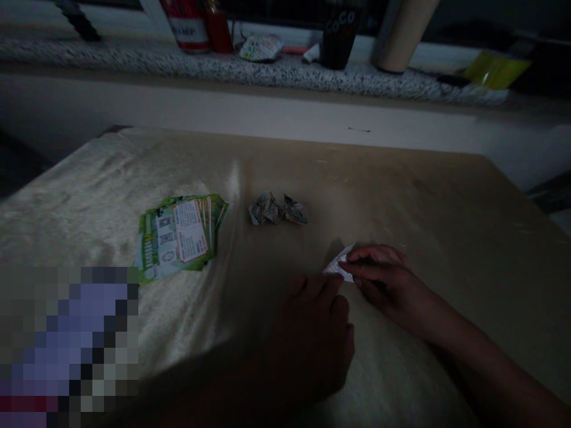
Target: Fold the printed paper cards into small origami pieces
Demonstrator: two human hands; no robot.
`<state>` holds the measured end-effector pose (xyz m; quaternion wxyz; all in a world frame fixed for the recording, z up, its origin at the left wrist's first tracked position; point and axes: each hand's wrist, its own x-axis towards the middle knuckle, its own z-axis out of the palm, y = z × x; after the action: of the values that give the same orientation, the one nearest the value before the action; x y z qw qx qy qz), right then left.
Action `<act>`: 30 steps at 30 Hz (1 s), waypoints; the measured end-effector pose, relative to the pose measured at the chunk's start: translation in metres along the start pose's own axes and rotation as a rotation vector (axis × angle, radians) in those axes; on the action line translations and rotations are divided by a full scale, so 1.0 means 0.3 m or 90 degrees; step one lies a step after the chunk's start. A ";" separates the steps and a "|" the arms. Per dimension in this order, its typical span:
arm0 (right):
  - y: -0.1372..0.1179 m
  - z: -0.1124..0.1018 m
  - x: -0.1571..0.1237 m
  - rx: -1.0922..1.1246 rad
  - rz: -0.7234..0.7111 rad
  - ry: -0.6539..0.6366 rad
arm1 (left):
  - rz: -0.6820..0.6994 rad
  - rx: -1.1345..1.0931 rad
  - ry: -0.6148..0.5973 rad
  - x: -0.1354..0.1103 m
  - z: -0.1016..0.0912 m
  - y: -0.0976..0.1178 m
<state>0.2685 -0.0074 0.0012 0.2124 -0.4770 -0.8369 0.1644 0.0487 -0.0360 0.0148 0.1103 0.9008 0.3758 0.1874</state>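
A small folded piece of white paper point(338, 265) lies on the beige table cover point(423, 196) in front of me. My right hand point(383, 279) pinches its right side with closed fingers. My left hand point(312, 339) rests just left of the paper, its fingertips touching the paper's near edge; the hand is dark and its fingers are partly curled. Beyond the paper sit several small folded paper pieces point(277, 210). A fanned stack of green printed leaflets point(181, 236) lies to the left.
A speckled stone ledge point(267, 68) runs along the back with a red can point(190, 27), a dark cup point(339, 35), a beige roll point(401, 35) and yellow packaging point(495, 71). A pixelated patch covers the lower left corner.
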 end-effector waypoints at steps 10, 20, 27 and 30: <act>-0.013 -0.010 -0.003 -0.002 0.016 -0.024 | -0.019 0.027 0.069 -0.002 -0.019 -0.054; -0.020 -0.015 -0.001 -0.008 -0.003 -0.037 | -0.151 0.004 0.035 0.049 0.014 -0.117; -0.025 -0.006 0.022 0.086 0.076 0.085 | -0.193 -0.136 0.045 0.065 0.003 -0.136; -0.039 -0.007 0.029 0.159 0.192 0.173 | -0.198 -0.198 0.064 0.060 -0.010 -0.135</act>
<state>0.2570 -0.0054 0.0103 0.3531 -0.5845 -0.6931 0.2309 0.0334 0.0053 0.0083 0.2567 0.7938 0.4815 0.2685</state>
